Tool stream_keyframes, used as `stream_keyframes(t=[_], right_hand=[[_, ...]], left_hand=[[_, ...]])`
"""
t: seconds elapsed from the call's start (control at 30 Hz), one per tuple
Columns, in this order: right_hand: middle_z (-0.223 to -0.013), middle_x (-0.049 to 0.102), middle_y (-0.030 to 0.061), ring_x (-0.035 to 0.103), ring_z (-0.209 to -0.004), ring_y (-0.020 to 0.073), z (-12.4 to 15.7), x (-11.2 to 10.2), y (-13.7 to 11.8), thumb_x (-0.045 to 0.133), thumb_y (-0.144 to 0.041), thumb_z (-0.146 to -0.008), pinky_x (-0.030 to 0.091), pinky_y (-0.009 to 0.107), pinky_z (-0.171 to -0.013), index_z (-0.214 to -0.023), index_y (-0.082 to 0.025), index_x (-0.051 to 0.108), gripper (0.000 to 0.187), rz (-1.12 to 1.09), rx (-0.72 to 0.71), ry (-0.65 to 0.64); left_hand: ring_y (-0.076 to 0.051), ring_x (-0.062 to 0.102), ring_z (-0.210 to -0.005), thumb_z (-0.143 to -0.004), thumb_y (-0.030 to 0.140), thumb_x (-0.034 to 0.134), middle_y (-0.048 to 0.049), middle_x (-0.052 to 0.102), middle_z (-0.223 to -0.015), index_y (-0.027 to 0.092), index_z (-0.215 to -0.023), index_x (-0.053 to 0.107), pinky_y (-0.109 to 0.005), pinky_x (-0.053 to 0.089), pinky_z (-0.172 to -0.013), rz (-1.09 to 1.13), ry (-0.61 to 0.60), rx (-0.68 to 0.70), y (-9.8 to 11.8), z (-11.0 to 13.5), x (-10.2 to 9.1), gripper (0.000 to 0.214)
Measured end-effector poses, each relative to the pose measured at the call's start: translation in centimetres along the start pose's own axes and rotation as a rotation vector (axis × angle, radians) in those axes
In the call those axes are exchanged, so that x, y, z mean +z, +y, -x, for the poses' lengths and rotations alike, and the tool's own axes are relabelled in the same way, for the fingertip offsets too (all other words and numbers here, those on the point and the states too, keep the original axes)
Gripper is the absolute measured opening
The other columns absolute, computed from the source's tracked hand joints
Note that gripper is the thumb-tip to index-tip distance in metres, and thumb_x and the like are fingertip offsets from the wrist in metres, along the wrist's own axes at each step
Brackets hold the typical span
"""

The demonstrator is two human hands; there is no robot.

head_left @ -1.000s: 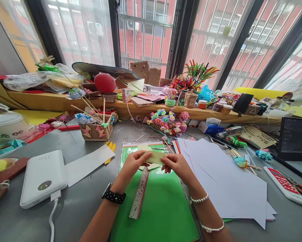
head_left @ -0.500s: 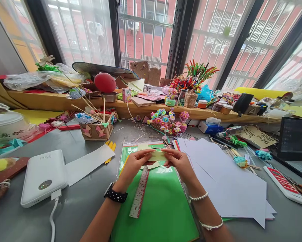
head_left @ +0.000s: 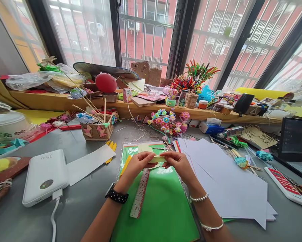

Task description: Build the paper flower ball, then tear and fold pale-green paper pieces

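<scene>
Between my two hands is a small strip of pale yellow-green paper (head_left: 158, 159), held level above the green pack. My left hand (head_left: 138, 163) pinches its left end with thumb and fingers. At the right end, my right hand (head_left: 177, 163) grips it the same way. Below them lies a green sheet pack (head_left: 161, 205) in a clear sleeve, with more pale paper (head_left: 154, 166) on it, partly hidden by my hands. A white and red patterned ruler (head_left: 140, 195) rests on the pack, slanting beneath my left hand.
White paper sheets (head_left: 231, 188) spread to the right, beside a red and white calculator (head_left: 287, 186). On the left are a white power bank (head_left: 46, 178) with its cable and a white strip (head_left: 90, 164). A cardboard box (head_left: 96, 131) with sticks and crocheted flowers (head_left: 166, 121) stand behind.
The paper between my hands now looks narrower, its upper edge folded or tilted down. My fingers have drawn slightly closer together along it.
</scene>
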State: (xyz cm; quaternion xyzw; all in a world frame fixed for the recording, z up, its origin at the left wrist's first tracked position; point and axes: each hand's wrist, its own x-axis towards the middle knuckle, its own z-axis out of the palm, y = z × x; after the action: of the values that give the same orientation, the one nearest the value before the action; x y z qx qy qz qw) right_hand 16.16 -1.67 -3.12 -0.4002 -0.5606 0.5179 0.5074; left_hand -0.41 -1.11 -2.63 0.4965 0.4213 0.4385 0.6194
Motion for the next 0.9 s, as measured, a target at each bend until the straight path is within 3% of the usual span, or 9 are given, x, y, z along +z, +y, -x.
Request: stream_keyframes(t=[0.27, 0.57, 0.9], right_hand=[[-0.081, 0.064, 0.0043, 0.062, -0.064, 0.0145, 0.21, 0.13, -0.3, 0.06, -0.034, -0.067, 0.051, 0.026, -0.053, -0.092, -0.017, 0.061, 0.03, 0.064, -0.017, -0.063], [-0.058, 0.064, 0.0023, 0.062, -0.053, 0.0149, 0.04, 0.3, 0.39, 0.062, -0.037, -0.065, 0.05, 0.025, -0.051, -0.075, -0.013, 0.065, 0.027, 0.131, 0.028, 0.029], [-0.059, 0.064, 0.0016, 0.062, -0.052, 0.0137, -0.02, 0.42, 0.62, 0.063, -0.033, -0.065, 0.049, 0.024, -0.051, -0.073, -0.013, 0.065, 0.022, 0.09, 0.027, 0.066]], left_hand=[[-0.019, 0.061, -0.077, -0.062, 0.035, 0.064, -0.0054, 0.065, -0.08, 0.013, -0.078, 0.064, -0.031, 0.05, -0.071, -0.141, 0.03, 0.093, 0.53, 0.63, 0.34, 0.027], [-0.017, 0.06, -0.073, -0.062, 0.029, 0.063, -0.0044, 0.066, -0.079, 0.014, -0.078, 0.065, -0.027, 0.049, -0.067, -0.223, 0.026, 0.113, 0.82, 0.88, 0.73, 0.023], [-0.017, 0.059, -0.074, -0.061, 0.034, 0.064, -0.0032, 0.063, -0.076, 0.013, -0.074, 0.064, -0.029, 0.05, -0.07, -0.114, 0.047, 0.072, 0.3, 0.49, 0.68, 0.025]])
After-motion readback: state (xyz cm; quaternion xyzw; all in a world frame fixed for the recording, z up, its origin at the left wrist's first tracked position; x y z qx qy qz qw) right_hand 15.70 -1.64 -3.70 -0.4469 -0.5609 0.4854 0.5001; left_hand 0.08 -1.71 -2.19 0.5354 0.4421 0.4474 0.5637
